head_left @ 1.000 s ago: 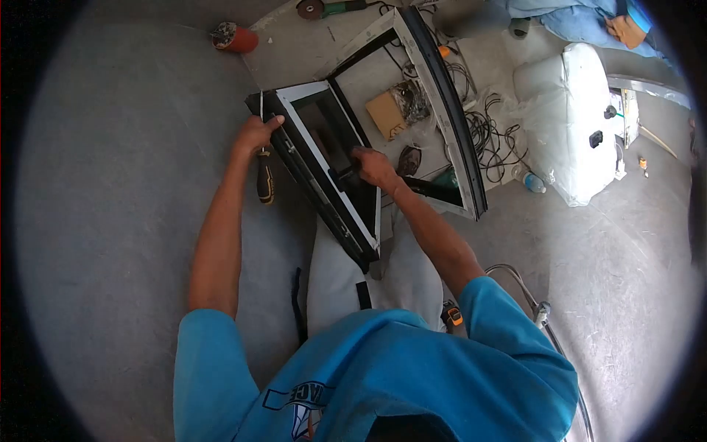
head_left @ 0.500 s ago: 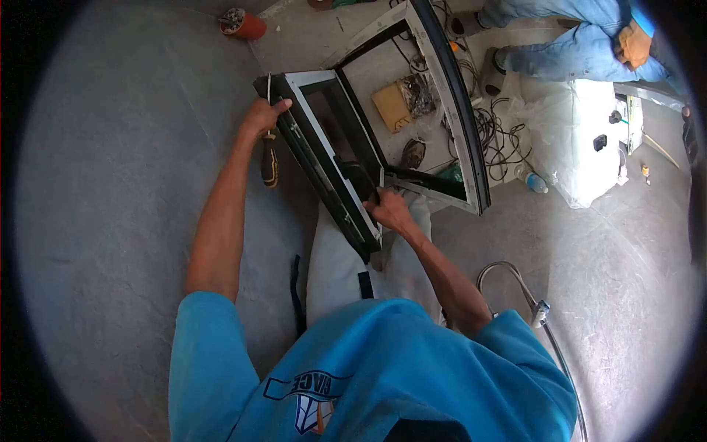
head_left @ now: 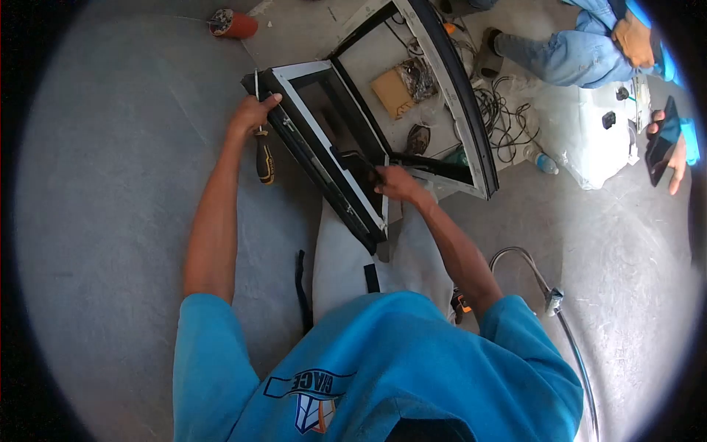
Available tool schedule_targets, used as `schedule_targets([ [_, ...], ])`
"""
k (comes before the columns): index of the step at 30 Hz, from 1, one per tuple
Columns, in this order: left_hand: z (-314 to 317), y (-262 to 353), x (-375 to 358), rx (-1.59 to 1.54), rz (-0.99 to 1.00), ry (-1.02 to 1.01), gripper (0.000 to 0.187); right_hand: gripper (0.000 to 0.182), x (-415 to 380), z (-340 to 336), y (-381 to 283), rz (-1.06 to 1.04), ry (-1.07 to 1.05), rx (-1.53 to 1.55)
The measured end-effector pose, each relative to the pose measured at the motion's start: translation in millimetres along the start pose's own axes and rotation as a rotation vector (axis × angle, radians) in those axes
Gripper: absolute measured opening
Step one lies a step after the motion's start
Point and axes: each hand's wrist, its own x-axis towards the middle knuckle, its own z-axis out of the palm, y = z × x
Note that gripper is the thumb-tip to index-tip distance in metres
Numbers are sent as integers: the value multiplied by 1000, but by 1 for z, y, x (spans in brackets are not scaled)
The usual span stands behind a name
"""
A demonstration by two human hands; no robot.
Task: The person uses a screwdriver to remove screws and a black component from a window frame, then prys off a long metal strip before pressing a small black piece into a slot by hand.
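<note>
My left hand grips the window frame and a screwdriver; right hand clamps its lower corner; next, steady it.

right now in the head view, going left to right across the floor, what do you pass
left hand with screwdriver → small window sash → right hand → tangled cables → water bottle → white bag → another person's hand with a phone

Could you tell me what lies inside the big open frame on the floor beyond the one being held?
Inside the large frame, a flat brown cardboard piece lies beside a crinkled bag. The smaller frame and right hand cover its near corner.
</note>
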Motion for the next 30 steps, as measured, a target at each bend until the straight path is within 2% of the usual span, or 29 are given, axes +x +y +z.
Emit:
schedule_targets([
  [1,0,7,-9,-35,-9,18,49,29,11,-2,8,-53,-47,-117],
  [2,0,13,-17,-71,-17,39,47,29,23,-1,14,-50,-46,-104],
  [4,0,11,-15,-89,22,52,45,28,55,0,21,23,-12,-334],
  [6,1,18,-20,-112,61,57,43,28,83,-7,22,5,19,-380],
  [8,-4,38,-36,-120,-16,10,41,28,105,-14,20,-12,47,-424],
  [10,-5,29,-26,-82,0,10,42,31,119,-22,16,-141,103,-541],
  [12,-5,25,-27,-53,3,0,43,31,111,-20,17,-171,148,-483],
  [14,-10,33,-24,76,-152,-41,47,31,106,-23,18,-206,205,-445],
  [17,-5,22,-21,46,-81,37,53,36,97,-11,11,-242,338,-387],
  [19,-6,19,-22,47,-12,30,55,38,84,0,8,-122,302,-222],
  [21,-6,16,-20,42,59,29,58,38,75,11,3,-76,362,-212],
  [23,-8,10,-14,41,-68,0,60,38,71,18,2,-29,429,-191],
  [26,-10,18,-18,124,-92,-11,60,34,51,13,-13,32,374,-179],
  [28,-11,22,-18,130,-81,-19,60,30,27,15,-19,222,200,-45],
  [30,-7,20,-19,126,-78,-24,60,29,-11,21,-31,234,230,25],
])
